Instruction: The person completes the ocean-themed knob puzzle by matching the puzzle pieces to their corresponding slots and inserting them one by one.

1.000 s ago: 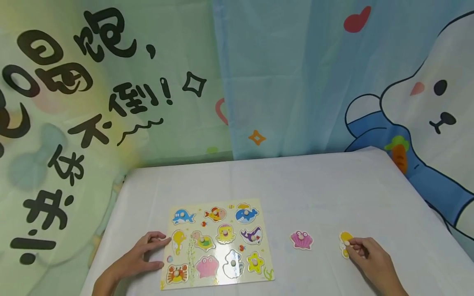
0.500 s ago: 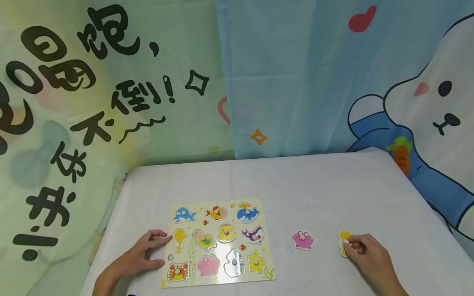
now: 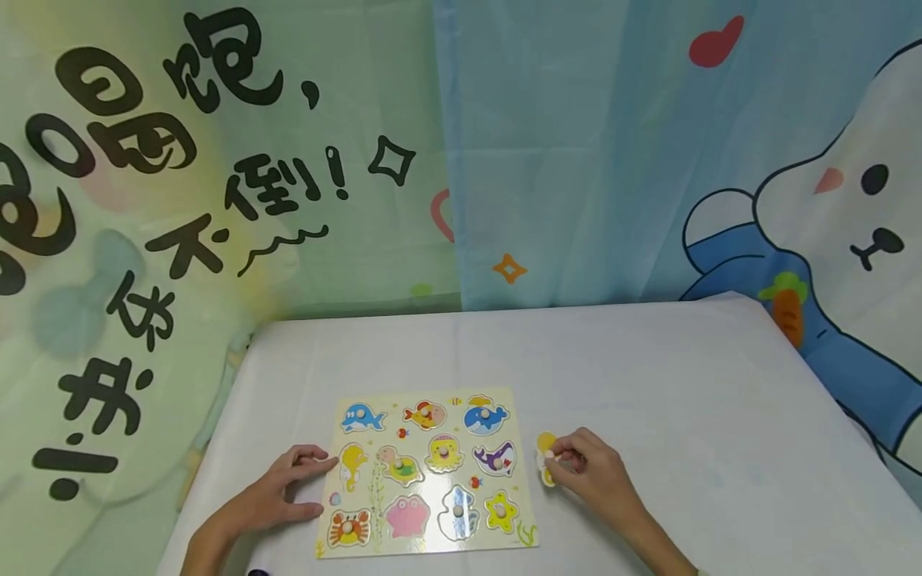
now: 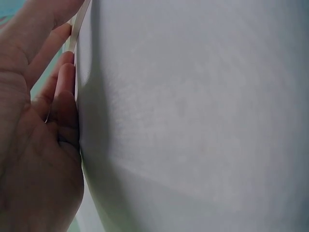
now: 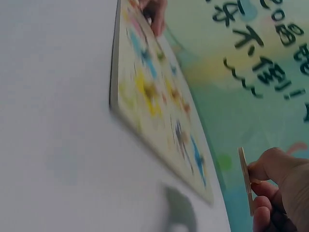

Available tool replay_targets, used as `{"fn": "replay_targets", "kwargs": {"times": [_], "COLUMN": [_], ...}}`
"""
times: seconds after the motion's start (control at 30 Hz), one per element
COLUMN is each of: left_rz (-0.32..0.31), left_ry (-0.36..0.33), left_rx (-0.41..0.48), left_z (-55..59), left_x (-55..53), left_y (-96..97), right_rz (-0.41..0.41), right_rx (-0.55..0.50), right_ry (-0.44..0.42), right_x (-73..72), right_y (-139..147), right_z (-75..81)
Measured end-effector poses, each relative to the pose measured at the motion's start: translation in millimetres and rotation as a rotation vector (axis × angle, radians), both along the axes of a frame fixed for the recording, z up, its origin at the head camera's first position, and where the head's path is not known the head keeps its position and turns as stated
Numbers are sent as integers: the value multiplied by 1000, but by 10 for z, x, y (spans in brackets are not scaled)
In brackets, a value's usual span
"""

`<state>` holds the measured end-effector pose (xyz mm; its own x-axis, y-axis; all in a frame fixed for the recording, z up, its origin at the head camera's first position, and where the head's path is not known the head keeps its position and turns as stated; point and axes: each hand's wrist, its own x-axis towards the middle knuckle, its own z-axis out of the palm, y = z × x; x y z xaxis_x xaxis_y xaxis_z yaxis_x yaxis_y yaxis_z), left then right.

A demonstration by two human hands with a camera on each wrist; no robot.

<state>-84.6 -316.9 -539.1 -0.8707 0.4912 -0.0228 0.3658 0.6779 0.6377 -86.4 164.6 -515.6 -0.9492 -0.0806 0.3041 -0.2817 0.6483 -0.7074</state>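
Observation:
A pale yellow knob puzzle board (image 3: 425, 544) with sea-animal pieces lies on the white table. My left hand (image 3: 270, 496) rests at its left edge, fingertips and thumb along the border; the left wrist view (image 4: 43, 125) shows those fingers against the edge. My right hand (image 3: 594, 476) pinches a small yellow and white puzzle piece (image 3: 545, 442) just beyond the board's right edge. In the right wrist view that thin piece (image 5: 245, 176) stands on edge between thumb and fingers, clear of the table. The purple shell piece is hidden behind my right hand.
A pink shell-shaped spot (image 3: 408, 517) shows in the board's bottom row beside a glare-covered pale shape (image 3: 458, 512). A printed curtain (image 3: 533, 160) hangs behind the table (image 3: 648, 360). A small dark object (image 3: 258, 573) peeks in at the bottom edge.
My right hand has carried the yellow and white puzzle piece left, from the table's right side to near the board, passing over the shell piece. My left hand stays at the board's edge.

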Motion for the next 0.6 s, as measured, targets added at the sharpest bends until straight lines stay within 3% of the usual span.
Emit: {"fn": "replay_targets", "kwargs": {"times": [0.1,0.23,0.4,0.6], "left_rz": [4,8,11,13], "left_ry": [-20,-27,-9,1], "left_rx": [-6,2,-4,18], "left_z": [9,18,26,20], "left_x": [-5,-5,7,27], "left_y": [2,5,3,2], "right_rz": [57,155,265,397], "right_rx": [-26,-63,-61,0], "right_ry": [-105,-179,-200,-155], "right_x": [-27,-75,-154,-243], "right_y": [-338,-716,-1108,-1566], "right_z": [57,97,77,35]}}
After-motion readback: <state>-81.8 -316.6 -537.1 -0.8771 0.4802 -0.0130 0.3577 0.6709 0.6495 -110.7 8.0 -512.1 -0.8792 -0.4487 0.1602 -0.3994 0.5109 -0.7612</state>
